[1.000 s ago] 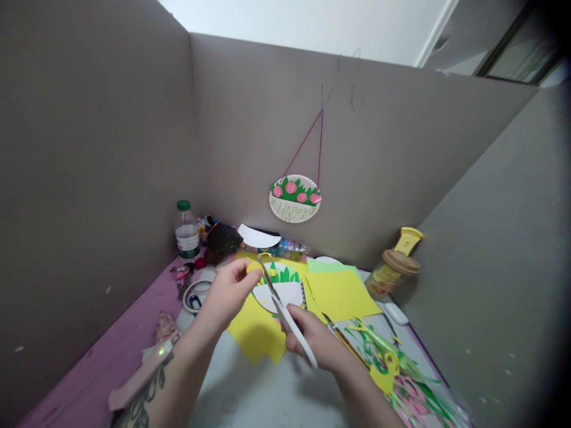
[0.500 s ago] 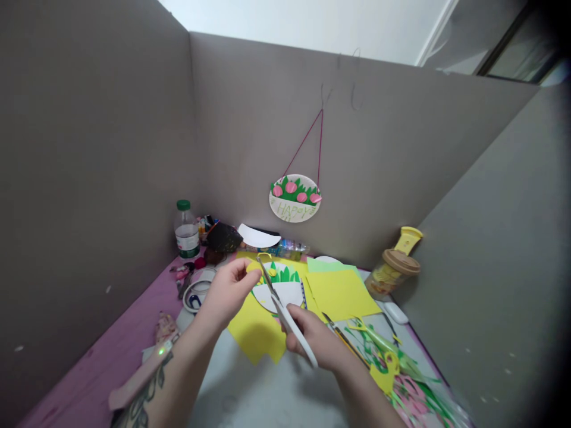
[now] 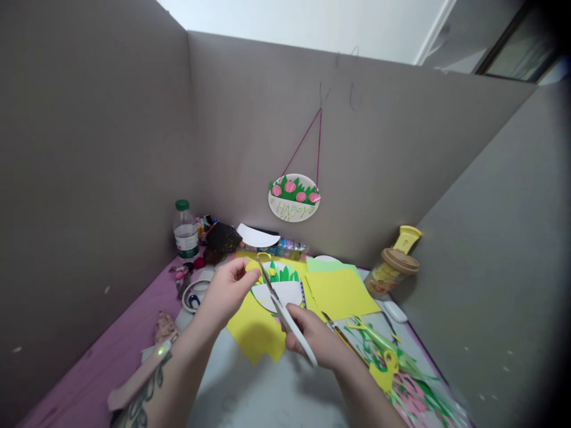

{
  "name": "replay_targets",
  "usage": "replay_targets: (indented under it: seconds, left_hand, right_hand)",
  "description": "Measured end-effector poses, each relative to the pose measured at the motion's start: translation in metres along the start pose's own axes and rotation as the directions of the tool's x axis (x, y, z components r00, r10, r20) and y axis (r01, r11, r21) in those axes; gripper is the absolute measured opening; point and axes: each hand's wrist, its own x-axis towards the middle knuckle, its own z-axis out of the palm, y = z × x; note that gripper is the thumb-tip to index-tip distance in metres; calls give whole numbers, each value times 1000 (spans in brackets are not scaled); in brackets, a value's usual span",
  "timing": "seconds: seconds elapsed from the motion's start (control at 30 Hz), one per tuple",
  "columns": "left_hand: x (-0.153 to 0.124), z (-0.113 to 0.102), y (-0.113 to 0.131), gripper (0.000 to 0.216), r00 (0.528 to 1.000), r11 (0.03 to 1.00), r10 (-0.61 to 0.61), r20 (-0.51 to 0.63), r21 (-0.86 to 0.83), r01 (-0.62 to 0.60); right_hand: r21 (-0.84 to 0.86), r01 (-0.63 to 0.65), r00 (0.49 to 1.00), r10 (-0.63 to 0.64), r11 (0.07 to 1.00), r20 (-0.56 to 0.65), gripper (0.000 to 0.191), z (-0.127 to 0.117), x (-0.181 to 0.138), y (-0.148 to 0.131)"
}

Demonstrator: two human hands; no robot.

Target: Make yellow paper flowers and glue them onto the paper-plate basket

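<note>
My left hand [image 3: 232, 290] pinches a small piece of yellow paper [image 3: 253, 272] between thumb and fingers. White-handled scissors [image 3: 292, 326] are in my right hand [image 3: 310, 339], their blades pointing up and left toward the yellow piece. Whether the blades touch the paper I cannot tell. Below and behind the blades lies a white paper plate [image 3: 279, 294] with green paper leaves [image 3: 284, 273] and a small yellow round piece [image 3: 272, 272]. Under it is a yellow sheet [image 3: 254, 336] with a notched edge.
A finished-looking plate decoration [image 3: 294, 199] hangs on the back wall. Yellow sheets [image 3: 343, 292] and paper scraps [image 3: 386, 368] lie to the right, near a lidded cup [image 3: 392, 270] and a white mouse-shaped object [image 3: 395, 311]. At left stand a bottle [image 3: 185, 232] and a tape roll [image 3: 193, 297].
Almost nothing differs. Both hands, the scissors and the yellow piece keep their places; the whole view has shifted very slightly.
</note>
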Motion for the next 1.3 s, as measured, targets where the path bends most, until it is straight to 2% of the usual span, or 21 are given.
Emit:
replay_targets:
  seconds: [0.4, 0.73, 1.03, 1.3]
  left_hand:
    - [1, 0, -1, 20, 999, 999, 32, 40, 31, -33]
    - [0, 0, -1, 20, 1000, 1000, 10, 0, 10, -10]
    - [1, 0, -1, 21, 999, 998, 30, 41, 52, -33]
    - [1, 0, -1, 21, 999, 999, 20, 26, 38, -21]
  right_hand:
    - [41, -6, 1000, 7, 999, -22, 17, 2, 0, -4]
    - [-3, -5, 1000, 5, 1000, -28, 16, 1, 0, -1]
    - [34, -11, 999, 12, 999, -33, 16, 2, 0, -5]
    - [35, -15, 1000, 16, 999, -23, 16, 1, -1, -4]
